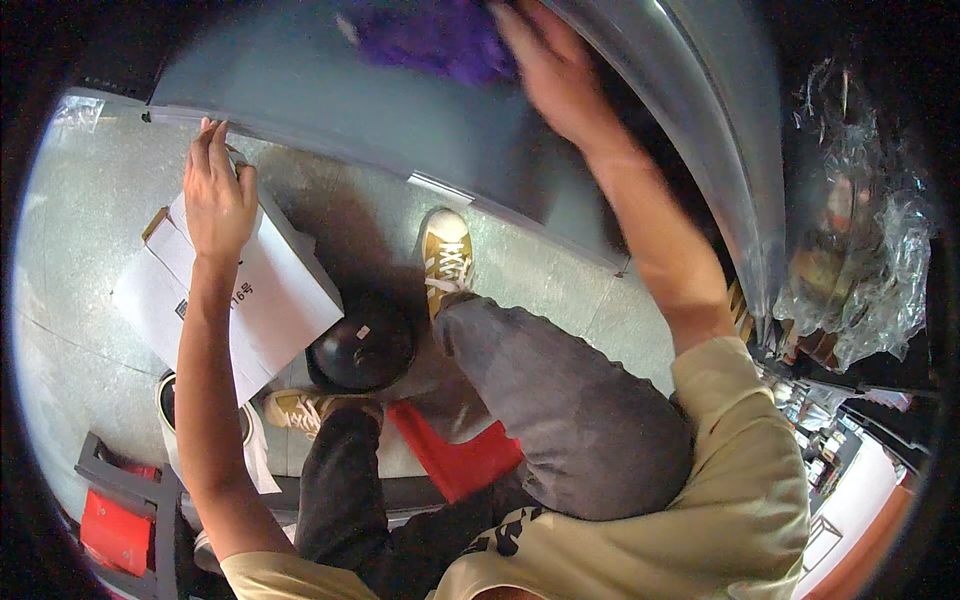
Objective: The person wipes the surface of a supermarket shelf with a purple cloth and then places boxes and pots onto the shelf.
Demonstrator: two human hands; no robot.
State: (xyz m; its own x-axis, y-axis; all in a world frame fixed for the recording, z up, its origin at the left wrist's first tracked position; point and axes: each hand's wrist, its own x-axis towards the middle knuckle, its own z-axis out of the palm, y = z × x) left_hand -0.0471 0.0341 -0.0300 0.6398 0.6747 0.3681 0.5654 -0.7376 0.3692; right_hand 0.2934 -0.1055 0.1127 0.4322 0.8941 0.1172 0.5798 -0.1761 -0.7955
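A large smooth grey panel (300, 97) spans the top of the view, with a white strip on its lower edge. My right hand (547, 75), blurred, reaches over the panel with its fingers against a bunched purple cloth (442, 41). The fingertips of that hand run out of the frame's top. At the upper left, my left hand (217, 180) has its fingertips at the panel's lower edge. Its palm side is hidden, so its hold is unclear. Below that hand lies a white cardboard box (277, 300) bearing printed writing.
A round black object (364, 345) stands between my shoes on the tiled floor (90, 247). Red pieces (450, 457) lie beneath my legs, near a dark frame with a red block (116, 529). A curved silvery edge (697, 82) and clear plastic wrap (885, 277) are at right.
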